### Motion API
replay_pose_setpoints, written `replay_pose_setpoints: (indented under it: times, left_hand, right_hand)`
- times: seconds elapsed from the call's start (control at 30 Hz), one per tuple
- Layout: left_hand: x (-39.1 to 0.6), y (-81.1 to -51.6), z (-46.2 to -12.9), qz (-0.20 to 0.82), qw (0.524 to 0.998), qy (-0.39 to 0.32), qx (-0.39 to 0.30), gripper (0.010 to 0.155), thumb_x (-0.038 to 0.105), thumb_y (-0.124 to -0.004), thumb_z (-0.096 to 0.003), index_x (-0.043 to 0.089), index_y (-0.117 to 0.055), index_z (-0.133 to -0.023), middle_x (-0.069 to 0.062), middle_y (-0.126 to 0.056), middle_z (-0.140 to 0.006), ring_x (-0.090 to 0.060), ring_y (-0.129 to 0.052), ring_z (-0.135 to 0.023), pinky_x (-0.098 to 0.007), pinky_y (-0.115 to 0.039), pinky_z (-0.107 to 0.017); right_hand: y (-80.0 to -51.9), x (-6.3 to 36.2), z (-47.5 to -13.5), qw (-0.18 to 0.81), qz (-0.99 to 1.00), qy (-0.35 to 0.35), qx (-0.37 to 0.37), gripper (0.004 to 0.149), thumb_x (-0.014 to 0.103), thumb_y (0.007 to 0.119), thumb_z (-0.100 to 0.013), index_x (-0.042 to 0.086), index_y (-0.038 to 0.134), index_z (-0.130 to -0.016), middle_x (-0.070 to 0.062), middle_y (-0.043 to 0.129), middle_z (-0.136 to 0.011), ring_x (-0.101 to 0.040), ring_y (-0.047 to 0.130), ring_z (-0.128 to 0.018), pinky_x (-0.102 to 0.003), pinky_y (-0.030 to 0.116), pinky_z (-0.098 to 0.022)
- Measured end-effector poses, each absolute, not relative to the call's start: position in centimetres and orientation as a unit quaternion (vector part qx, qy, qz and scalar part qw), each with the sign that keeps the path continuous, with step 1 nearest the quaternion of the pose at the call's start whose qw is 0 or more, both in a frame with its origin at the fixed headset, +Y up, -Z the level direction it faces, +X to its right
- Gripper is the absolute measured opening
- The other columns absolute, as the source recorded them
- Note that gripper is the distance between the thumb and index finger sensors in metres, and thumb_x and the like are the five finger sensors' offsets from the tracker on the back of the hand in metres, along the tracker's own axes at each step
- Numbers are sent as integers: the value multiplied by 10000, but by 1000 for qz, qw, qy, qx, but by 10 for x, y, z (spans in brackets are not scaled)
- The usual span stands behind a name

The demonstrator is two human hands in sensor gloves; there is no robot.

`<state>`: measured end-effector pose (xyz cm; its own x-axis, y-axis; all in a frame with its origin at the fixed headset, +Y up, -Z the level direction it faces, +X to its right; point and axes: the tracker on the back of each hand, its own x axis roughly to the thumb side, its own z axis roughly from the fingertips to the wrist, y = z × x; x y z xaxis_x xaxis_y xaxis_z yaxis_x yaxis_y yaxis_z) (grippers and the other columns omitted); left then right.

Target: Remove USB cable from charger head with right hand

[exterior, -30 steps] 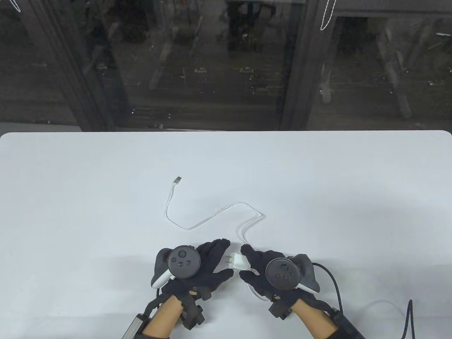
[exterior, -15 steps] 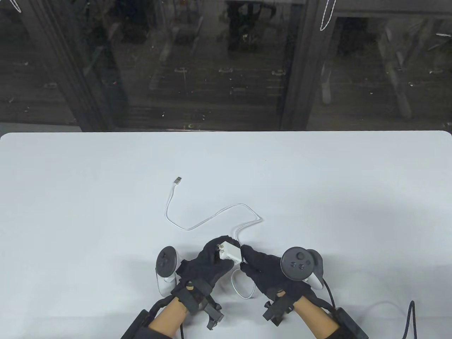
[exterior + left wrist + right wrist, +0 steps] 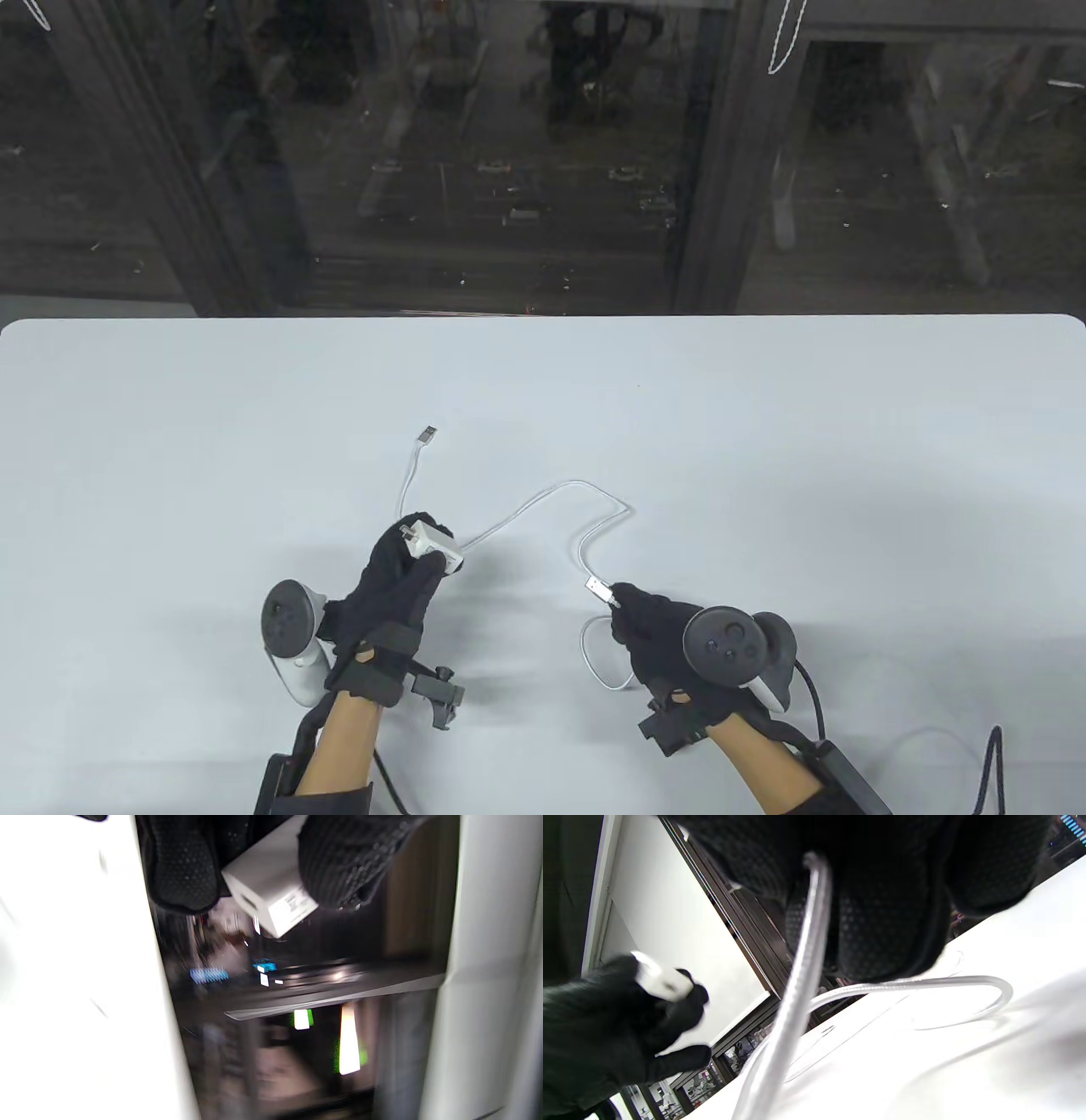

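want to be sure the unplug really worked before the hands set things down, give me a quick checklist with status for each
1. USB plug out of the charger head: ok, a clear gap lies between them.
2. Right hand grips the cable end: ok, the plug sticks out past its fingertips.
3. Left hand holds the charger head: ok, pinched between fingers; the port face shows nothing plugged in.
4. Cable free of snags: ok, it lies loose on the table, its far connector untouched.
5. Plug undamaged: cannot tell, too small.
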<state>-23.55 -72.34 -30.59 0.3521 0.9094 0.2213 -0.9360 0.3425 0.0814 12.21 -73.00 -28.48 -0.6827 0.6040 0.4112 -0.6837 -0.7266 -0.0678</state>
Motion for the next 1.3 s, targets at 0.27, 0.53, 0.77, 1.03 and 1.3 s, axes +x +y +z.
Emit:
replay_pose_setpoints:
  times: [0.27,0.53,0.77,1.03,1.3]
  left_hand:
    - [-231,-738,-314,139,987,41,-76,728,392,-837,-485,74,-585,-1089,-251,-658,-998,-416,-789,-736,-774,-419,-634]
    - [-219,-755,-322,94,990,47,-91,699,394,-805,-502,73,-589,-1084,-227,-671,-1022,-438,-761,-792,-772,-402,-646]
    - [-217,-741,-312,221,974,16,-54,766,428,-773,-520,122,-424,-1129,-230,-439,-1154,-534,-539,-990,-796,-331,-636]
    - [-190,-731,-303,439,888,-122,-55,840,488,-748,-526,105,-311,-1133,-225,-243,-1183,-569,-295,-1046,-812,-241,-614]
    - [-177,-732,-302,400,901,-147,-84,832,499,-742,-531,110,-324,-1138,-224,-212,-1187,-575,-235,-1050,-813,-217,-610]
  right_hand:
    - [-737,121,-287,323,924,-88,184,422,287,798,-438,69,845,-796,-77,1010,-547,-259,1042,-345,-542,796,-457]
    - [-742,116,-288,289,936,-74,187,426,275,801,-439,64,837,-807,-90,1006,-558,-268,1038,-356,-548,789,-464]
    - [-733,109,-286,222,948,-110,199,435,277,802,-443,76,825,-828,-91,1002,-596,-284,1041,-400,-551,789,-468]
    - [-707,81,-340,131,966,-114,194,440,255,804,-444,84,807,-850,-97,989,-637,-303,1036,-444,-552,790,-472]
    - [-709,47,-399,29,978,-79,192,442,278,798,-446,99,809,-850,-95,992,-643,-306,1039,-451,-550,791,-469]
